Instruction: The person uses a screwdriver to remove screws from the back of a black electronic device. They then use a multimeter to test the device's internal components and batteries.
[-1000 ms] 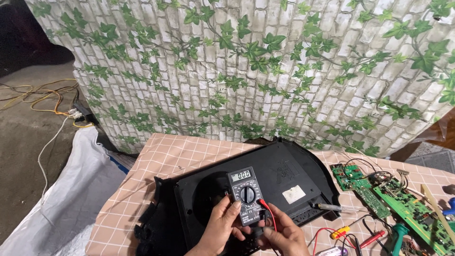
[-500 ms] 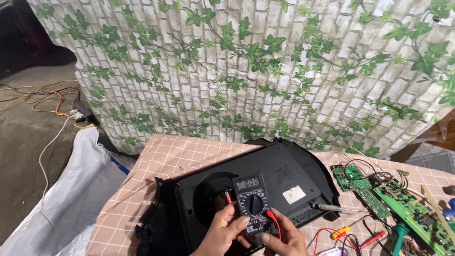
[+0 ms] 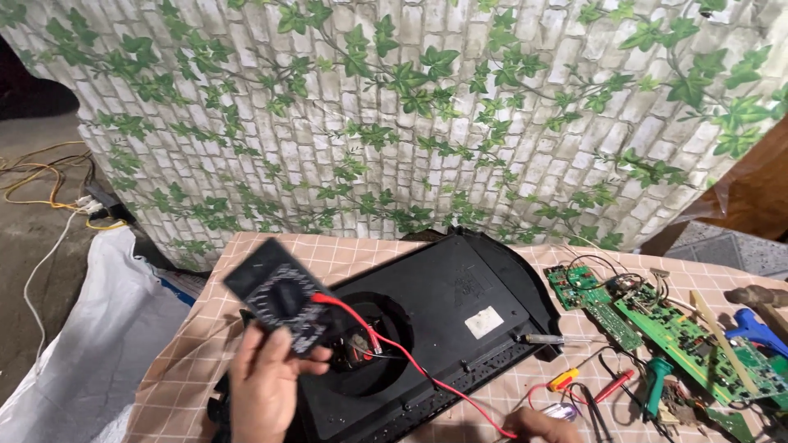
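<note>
Left hand (image 3: 267,381) grips a black digital multimeter (image 3: 279,303) by its lower end, thumb across the face, lifting it clear of the table and tilting it up toward the camera; that angle probably serves to bring its face into easier view, though the face is too blurred to show any detail; a red test lead (image 3: 410,361) runs from the meter across the work and down to the right hand (image 3: 542,427), which sits at the bottom edge of the picture; only its knuckles show, so whether it is clenched on a probe or resting loose I cannot tell.

Beneath the meter lies a black appliance housing (image 3: 460,303), flat on a checked tablecloth (image 3: 189,361) with its round opening (image 3: 369,349) facing up, so the inner parts can be reached from above; a screwdriver (image 3: 554,338) rests just beside its right rim.

Green circuit boards (image 3: 681,336) lie to the right, and among and in front of them a green-handled tool (image 3: 655,381), loose wires and a blue glue gun (image 3: 759,332) crowd that side; the near left corner of the cloth is bare and gives room to set the meter down; the left table edge drops to a white sack (image 3: 90,353); a leaf-printed brick-pattern sheet (image 3: 410,115) closes off the back.
</note>
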